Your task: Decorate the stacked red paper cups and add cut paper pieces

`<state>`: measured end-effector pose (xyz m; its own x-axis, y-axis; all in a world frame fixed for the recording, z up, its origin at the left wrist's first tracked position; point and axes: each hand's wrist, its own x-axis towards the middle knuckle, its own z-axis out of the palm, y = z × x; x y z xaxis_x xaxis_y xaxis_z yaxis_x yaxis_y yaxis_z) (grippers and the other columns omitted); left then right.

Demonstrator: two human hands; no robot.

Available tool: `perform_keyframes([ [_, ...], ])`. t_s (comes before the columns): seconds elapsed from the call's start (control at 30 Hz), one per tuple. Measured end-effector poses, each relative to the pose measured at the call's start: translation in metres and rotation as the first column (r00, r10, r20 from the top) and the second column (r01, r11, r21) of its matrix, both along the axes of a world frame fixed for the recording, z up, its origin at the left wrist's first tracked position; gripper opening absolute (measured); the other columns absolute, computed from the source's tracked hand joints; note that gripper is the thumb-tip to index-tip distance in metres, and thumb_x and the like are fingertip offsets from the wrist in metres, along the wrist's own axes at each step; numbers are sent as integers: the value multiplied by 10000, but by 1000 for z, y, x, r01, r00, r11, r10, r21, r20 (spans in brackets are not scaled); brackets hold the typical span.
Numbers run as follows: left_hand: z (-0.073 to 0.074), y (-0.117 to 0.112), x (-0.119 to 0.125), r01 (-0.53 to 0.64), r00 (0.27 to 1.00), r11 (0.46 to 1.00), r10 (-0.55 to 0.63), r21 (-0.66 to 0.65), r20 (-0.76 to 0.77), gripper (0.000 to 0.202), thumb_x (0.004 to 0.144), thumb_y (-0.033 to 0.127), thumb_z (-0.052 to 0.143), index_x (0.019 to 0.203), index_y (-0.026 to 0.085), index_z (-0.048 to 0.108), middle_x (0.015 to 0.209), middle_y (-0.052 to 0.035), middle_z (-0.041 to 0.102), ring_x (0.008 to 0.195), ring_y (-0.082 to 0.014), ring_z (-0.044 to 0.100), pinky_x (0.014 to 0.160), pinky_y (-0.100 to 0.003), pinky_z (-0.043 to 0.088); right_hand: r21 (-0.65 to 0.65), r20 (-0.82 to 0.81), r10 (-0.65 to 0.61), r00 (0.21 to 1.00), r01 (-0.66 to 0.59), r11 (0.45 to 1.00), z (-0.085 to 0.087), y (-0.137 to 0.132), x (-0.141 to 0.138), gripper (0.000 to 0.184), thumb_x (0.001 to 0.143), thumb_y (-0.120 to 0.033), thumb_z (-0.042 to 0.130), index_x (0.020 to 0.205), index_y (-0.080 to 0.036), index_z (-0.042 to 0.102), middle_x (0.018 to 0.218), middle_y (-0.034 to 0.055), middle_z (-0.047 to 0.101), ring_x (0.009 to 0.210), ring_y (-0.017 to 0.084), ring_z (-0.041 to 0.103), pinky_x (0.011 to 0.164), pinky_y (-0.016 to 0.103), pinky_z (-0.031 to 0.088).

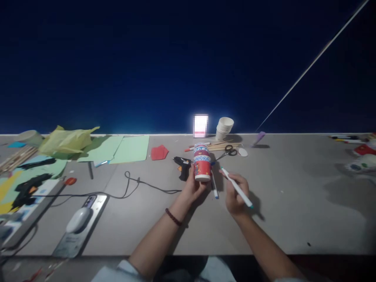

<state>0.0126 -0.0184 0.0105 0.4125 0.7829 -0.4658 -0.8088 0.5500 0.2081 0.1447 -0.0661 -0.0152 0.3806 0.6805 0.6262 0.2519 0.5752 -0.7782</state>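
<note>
My left hand (194, 186) is wrapped round a decorated paper cup (202, 164), red at the end near me with blue-and-white bands beyond. It looks like more than one cup joined in line, though I cannot tell for sure. Between the fingers of my right hand (237, 192) is a white marker pen (238, 188), its teal tip pointing up and left toward the cup, apart from it. Under the hands lies another white marker (214, 186) with a blue end. Just left of the cup rests a black glue gun (183, 167).
Scissors (225, 152), wooden sticks (217, 146) and stacked white paper cups (225, 127) are behind the cup. Red paper (159, 152) and green sheets (129, 149) lie leftward. A phone (79, 227) and power strip (32, 209) sit at left; a black cable (152, 186) crosses the table.
</note>
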Motion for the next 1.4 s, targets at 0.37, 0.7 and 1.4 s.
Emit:
perform_keyframes([
  [0.37, 5, -1, -11, -44, 997, 992, 51, 116, -59, 594, 954, 520, 445, 1257, 23, 563, 902, -143, 726, 760, -181, 706, 732, -255, 580, -47, 177, 238, 955, -233, 971, 18, -15, -14, 207, 866, -125, 575, 1049, -221, 586, 1144, 124, 721, 1140, 261, 673, 907, 421, 579],
  [0.7, 1, 0, -10, -45, 998, 994, 48, 100, -27, 665, 957, 527, 425, 1368, 7, 475, 915, -149, 731, 787, -189, 711, 749, -255, 574, 68, 484, 91, 870, -142, 988, 28, -7, -15, 223, 829, -123, 605, 1011, -251, 623, 1001, 75, 762, 1111, 257, 689, 869, 403, 616],
  [1.4, 7, -4, -12, 6, 996, 994, 4, 111, -87, 732, 961, 562, 353, 1387, -24, 460, 864, -157, 732, 741, -187, 711, 724, -233, 566, 264, 520, -34, 854, -123, 957, 24, -1, -17, 366, 775, -45, 637, 1079, -249, 639, 938, 67, 755, 1040, 264, 713, 844, 443, 644],
])
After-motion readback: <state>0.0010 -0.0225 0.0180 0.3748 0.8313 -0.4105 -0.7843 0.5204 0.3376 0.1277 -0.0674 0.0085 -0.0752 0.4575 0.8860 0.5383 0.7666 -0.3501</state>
